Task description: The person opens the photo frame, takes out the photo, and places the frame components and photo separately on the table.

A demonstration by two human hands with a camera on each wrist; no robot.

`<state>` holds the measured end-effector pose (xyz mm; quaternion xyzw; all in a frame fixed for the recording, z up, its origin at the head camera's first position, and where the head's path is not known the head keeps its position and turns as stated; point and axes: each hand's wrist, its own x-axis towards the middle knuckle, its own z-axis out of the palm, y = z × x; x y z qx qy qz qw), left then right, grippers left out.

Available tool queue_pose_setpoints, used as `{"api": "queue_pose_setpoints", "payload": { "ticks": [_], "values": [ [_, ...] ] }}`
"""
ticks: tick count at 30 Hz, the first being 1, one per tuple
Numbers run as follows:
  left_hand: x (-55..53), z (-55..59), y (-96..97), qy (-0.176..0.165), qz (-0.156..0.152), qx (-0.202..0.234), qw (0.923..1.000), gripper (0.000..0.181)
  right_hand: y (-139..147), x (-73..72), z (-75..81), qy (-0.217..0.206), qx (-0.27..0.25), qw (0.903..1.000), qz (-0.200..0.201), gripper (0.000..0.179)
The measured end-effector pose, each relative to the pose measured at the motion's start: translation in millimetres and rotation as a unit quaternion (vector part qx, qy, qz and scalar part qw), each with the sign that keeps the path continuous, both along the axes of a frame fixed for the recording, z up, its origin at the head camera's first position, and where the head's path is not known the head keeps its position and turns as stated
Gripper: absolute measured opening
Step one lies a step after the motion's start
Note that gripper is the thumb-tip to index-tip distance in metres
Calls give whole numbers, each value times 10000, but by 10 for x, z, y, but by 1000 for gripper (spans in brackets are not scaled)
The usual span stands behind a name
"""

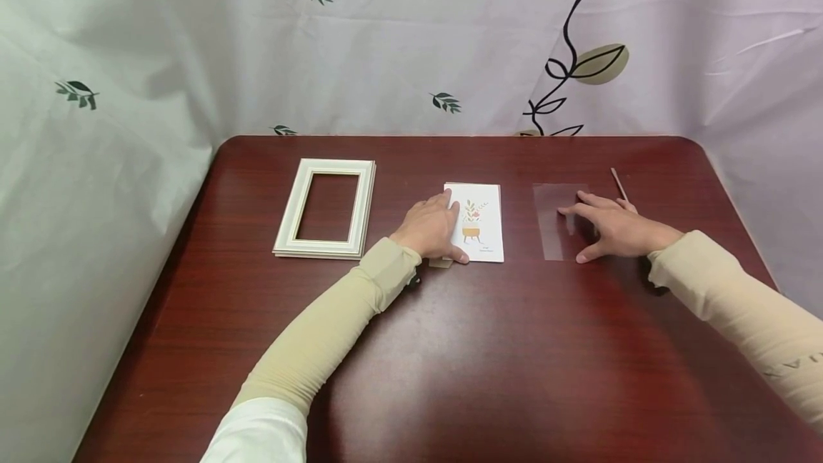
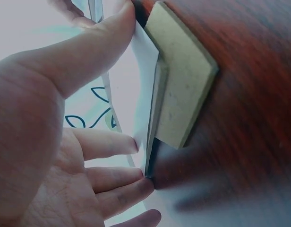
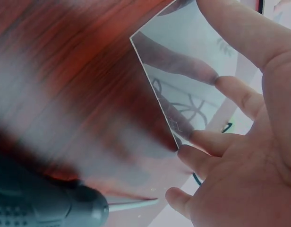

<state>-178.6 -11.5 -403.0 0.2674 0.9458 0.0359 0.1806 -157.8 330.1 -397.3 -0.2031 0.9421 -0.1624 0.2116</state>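
My left hand [image 1: 429, 227] rests at the left edge of a white card [image 1: 486, 234] printed with a potted plant. In the left wrist view, thumb and fingers touch the card's edges, and a tan board [image 2: 183, 80] juts out from beneath it. My right hand [image 1: 620, 227] lies with spread, nearly straight fingers over a clear plastic sheet [image 1: 553, 223]. In the right wrist view, the fingertips touch the sheet [image 3: 183, 52]. Beside that hand is a screwdriver with a dark handle [image 3: 46, 201]; in the head view its thin shaft [image 1: 619, 183] shows while the hand hides much of the rest.
To the left on the dark red wooden table [image 1: 450, 377] lies a white picture frame [image 1: 291, 209] with an open middle. Behind the table and at its sides hangs a pale curtain [image 1: 386, 41] with leaf prints.
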Motion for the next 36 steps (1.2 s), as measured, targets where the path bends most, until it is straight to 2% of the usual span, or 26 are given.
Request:
{"api": "queue_pose_setpoints", "payload": {
  "ticks": [19,26,33,36],
  "values": [
    [5,-11,9,-32,7,32,10000,113,171,-30,2,-88,-43,9998,-167,93],
    [15,-7,-6,-21,51,160,9999,113,178,-42,-8,36,-83,9999,-113,93],
    [33,5,-35,-183,107,374,9991,112,117,-44,11,151,-109,9998,-108,94],
    [29,9,-42,-184,127,370,9991,112,37,-50,35,361,-228,9991,-36,91]
  ]
}}
